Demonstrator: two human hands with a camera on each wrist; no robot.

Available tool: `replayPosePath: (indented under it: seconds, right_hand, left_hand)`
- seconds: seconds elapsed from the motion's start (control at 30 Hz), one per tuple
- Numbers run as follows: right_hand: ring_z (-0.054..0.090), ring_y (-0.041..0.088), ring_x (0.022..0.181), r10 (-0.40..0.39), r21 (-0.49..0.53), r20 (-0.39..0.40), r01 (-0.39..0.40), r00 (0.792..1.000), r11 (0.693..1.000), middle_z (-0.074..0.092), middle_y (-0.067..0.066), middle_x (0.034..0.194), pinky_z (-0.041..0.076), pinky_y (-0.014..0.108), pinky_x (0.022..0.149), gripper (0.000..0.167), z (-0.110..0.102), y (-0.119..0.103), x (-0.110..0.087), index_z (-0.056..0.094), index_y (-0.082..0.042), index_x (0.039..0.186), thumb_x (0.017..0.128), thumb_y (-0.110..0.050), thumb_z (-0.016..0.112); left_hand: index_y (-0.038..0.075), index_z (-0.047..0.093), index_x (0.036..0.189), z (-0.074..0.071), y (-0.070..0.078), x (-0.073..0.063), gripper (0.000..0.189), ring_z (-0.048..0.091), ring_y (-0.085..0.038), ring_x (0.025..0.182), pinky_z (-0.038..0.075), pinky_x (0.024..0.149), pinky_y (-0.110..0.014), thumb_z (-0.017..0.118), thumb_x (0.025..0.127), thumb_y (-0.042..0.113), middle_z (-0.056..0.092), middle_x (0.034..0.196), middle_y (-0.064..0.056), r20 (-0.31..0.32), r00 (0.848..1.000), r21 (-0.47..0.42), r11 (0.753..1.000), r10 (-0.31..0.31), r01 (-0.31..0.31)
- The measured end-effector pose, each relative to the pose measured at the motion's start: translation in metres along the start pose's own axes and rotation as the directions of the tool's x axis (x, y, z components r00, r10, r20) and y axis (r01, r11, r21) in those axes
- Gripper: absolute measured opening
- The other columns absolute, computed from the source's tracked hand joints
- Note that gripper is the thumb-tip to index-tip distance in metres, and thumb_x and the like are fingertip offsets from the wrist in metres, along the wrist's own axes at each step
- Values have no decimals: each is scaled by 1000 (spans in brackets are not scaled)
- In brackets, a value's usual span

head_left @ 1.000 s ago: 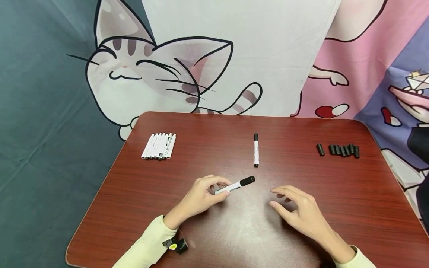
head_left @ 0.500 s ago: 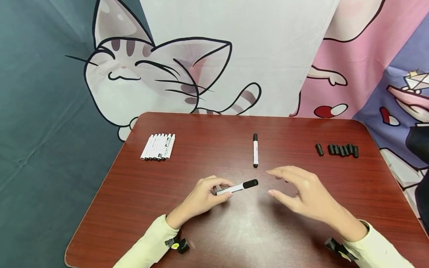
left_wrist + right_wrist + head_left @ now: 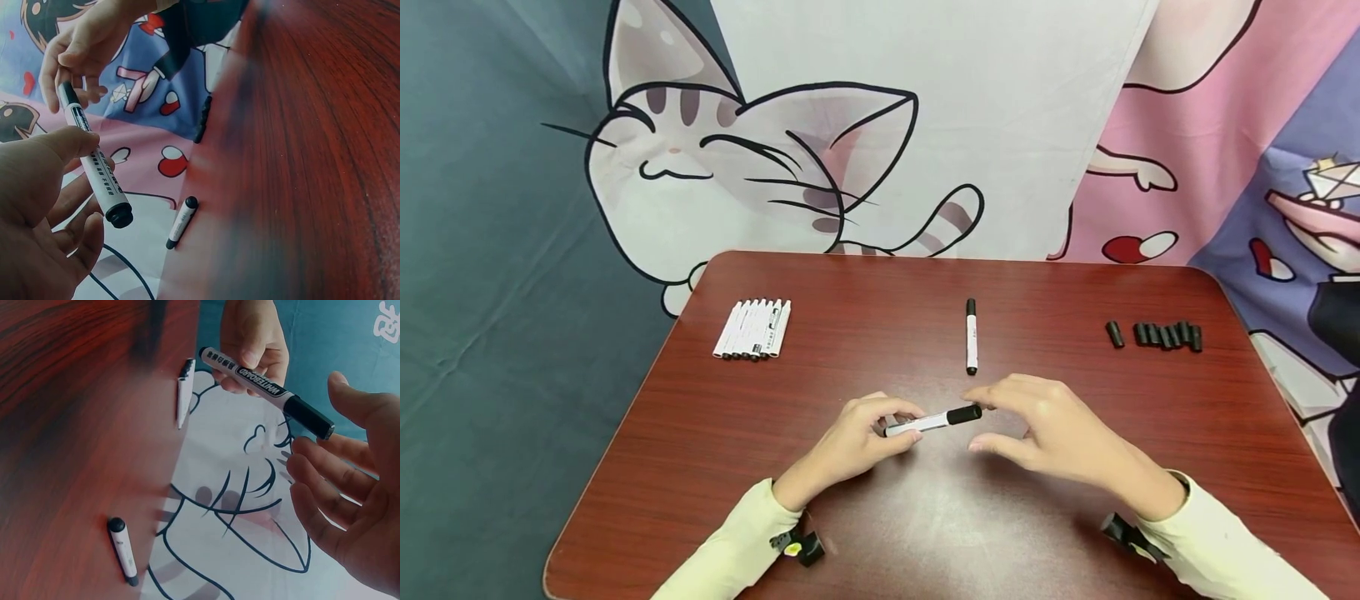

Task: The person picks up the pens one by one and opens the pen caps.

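Note:
Between thumb and fingers, my left hand (image 3: 853,437) pinches a whiteboard marker (image 3: 934,422) by its white barrel, above the table. The marker's black cap (image 3: 309,417) points toward my right hand (image 3: 1048,427), and lettering shows along the barrel in the right wrist view. My right hand is spread around the cap end, thumb below and fingers above, with a gap at the thumb. In the right wrist view its fingers (image 3: 337,500) are loosely extended and hold nothing. Behind the hands, a second capped marker (image 3: 972,337) lies on the table with its cap away from me.
A row of several white markers without caps (image 3: 752,329) lies at the back left of the reddish-brown table (image 3: 700,467). Several black caps (image 3: 1168,336) lie in a row at the back right, with one cap (image 3: 1115,334) apart. A cartoon-printed cloth (image 3: 1015,125) hangs behind.
My right hand has risen and moved left, so its fingertips are now at the marker's cap. The marker in my left hand has shifted slightly right and become more level.

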State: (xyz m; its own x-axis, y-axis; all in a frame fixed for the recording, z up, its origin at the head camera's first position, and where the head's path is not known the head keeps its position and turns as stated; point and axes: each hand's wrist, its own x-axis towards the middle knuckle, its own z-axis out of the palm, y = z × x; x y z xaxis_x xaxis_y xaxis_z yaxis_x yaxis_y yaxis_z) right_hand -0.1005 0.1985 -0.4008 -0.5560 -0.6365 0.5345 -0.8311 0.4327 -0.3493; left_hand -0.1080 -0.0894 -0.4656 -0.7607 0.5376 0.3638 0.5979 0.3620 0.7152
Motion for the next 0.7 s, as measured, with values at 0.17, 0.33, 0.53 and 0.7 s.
replayPosePath:
  seconds: [0.17, 0.33, 0.53, 0.7]
  right_hand:
    - [62, -1, 84, -18, 27, 0, 18, 1000, 999, 73, -12, 103, 49, 19, 70, 39, 6, 0, 0, 75, -17, 117, 90, -46, 76]
    - [63, 0, 83, -36, 28, 12, 35, 999, 999, 73, -12, 98, 50, 19, 68, 33, 10, 1, 2, 76, -16, 112, 93, -43, 74]
    - [66, 2, 82, -67, 31, -7, 67, 998, 997, 75, -10, 95, 51, 19, 67, 29, 15, 2, 3, 77, -15, 108, 96, -40, 69]
    - [65, 1, 79, -63, 31, -30, 64, 998, 997, 74, -11, 92, 50, 19, 65, 28, 17, 4, 3, 78, -15, 103, 97, -40, 68]
  left_hand:
    - [20, 77, 109, 1, 0, -1, 21, 56, -4, 74, 48, 64, -20, 80, 89, 20, 71, 89, 10, 4, 1000, 5, 1000, 6, -6]
    - [19, 77, 110, 0, -1, -1, 21, 58, -8, 74, 49, 64, -23, 80, 89, 20, 71, 91, 11, 14, 1000, 8, 1000, 1, -1]
    - [19, 77, 110, 1, -1, -1, 21, 60, -9, 75, 50, 64, -24, 80, 89, 19, 72, 92, 10, 12, 1000, 13, 1000, 8, -8]
    - [19, 77, 110, 1, -1, 1, 20, 59, -9, 75, 48, 64, -21, 80, 90, 19, 71, 91, 10, 12, 1000, 25, 999, 23, -24]
